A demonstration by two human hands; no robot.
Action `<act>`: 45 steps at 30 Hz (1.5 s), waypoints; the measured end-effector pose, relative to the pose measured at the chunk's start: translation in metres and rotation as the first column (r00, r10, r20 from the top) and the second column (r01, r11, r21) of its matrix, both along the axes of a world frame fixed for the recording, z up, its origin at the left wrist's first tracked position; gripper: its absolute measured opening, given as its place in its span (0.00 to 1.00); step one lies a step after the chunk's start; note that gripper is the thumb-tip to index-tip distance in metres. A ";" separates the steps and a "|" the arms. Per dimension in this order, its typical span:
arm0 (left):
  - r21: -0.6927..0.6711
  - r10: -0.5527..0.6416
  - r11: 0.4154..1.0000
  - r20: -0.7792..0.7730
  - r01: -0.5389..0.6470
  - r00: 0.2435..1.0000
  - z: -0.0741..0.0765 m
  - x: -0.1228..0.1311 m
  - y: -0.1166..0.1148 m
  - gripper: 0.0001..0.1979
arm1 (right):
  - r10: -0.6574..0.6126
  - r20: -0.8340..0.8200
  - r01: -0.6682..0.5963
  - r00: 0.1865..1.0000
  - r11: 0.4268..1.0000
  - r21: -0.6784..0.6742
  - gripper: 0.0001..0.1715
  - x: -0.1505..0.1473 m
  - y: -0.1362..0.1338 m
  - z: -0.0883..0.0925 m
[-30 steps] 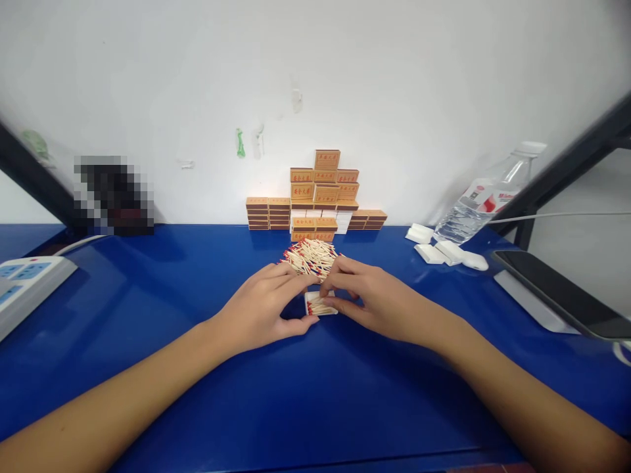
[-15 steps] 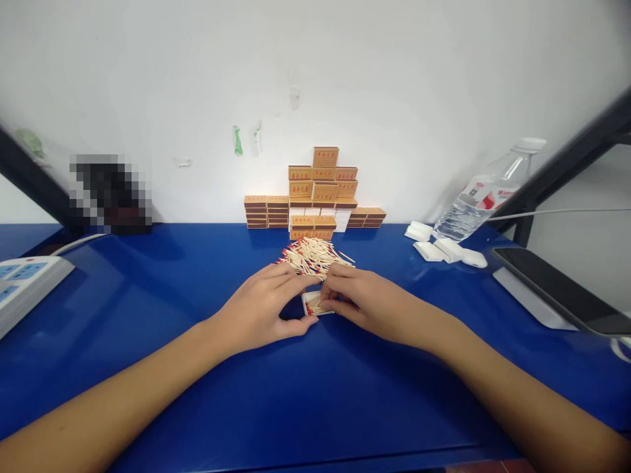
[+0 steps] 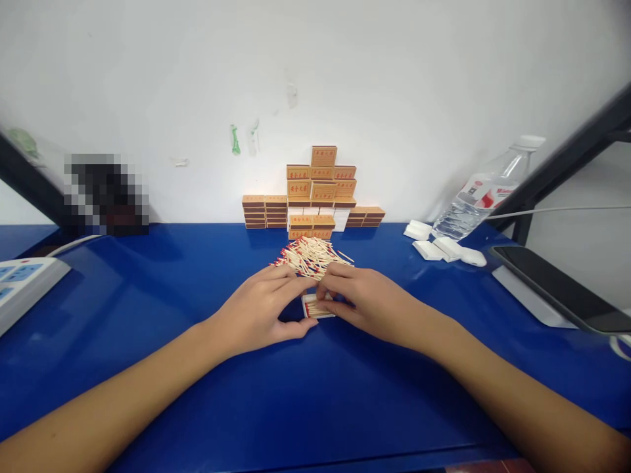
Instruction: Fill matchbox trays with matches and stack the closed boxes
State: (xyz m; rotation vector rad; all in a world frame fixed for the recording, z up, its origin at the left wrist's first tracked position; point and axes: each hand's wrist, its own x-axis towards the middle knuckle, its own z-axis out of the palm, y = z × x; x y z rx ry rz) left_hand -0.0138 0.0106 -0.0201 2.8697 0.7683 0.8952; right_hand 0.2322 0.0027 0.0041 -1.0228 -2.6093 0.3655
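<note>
A small white matchbox tray point(image 3: 304, 307) lies on the blue table, with red-tipped matches point(image 3: 315, 311) lengthwise inside it. My left hand point(image 3: 263, 305) curves round the tray's left end, thumb at its near edge and fingers at its far side. From the right, my right hand point(image 3: 362, 295) reaches into the tray, its bent fingers and thumb closed on the matches there. Those fingers cover the tray's right part. Just beyond both hands is a loose heap of matches point(image 3: 313, 255).
Matchboxes point(image 3: 323, 190) stand stacked against the wall behind the heap. At the right are white plastic pieces point(image 3: 446, 249), a tilted water bottle point(image 3: 480, 194) and a phone point(image 3: 562, 286) on a stand. A power strip point(image 3: 27, 282) sits at the left edge.
My right fingers have shifted slightly left over the tray, and the matches inside now show more evenly lined up. My left hand stays round the tray.
</note>
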 end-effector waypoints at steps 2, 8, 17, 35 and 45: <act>-0.027 0.008 1.000 -0.004 -0.008 1.000 0.000 0.000 0.000 0.23 | -0.015 0.007 0.015 1.000 1.000 0.014 0.04 -0.001 -0.001 -0.001; -0.096 0.022 0.995 -0.013 -0.023 1.000 0.002 0.001 -0.002 0.24 | -0.016 0.021 0.015 1.000 1.000 0.010 0.06 -0.001 -0.003 -0.002; -0.088 0.027 0.996 -0.016 -0.028 1.000 0.002 0.002 -0.003 0.24 | -0.024 -0.009 0.024 1.000 0.999 -0.022 0.05 -0.001 -0.002 -0.004; -0.071 0.074 0.995 0.017 -0.072 0.997 0.001 0.004 -0.007 0.26 | -0.402 -0.068 0.408 0.913 0.903 0.133 0.11 0.036 0.034 0.004; -0.052 0.094 0.994 0.014 -0.093 0.995 0.000 0.004 -0.008 0.25 | -0.255 -0.054 0.254 0.965 0.967 -0.025 0.07 0.030 0.032 -0.014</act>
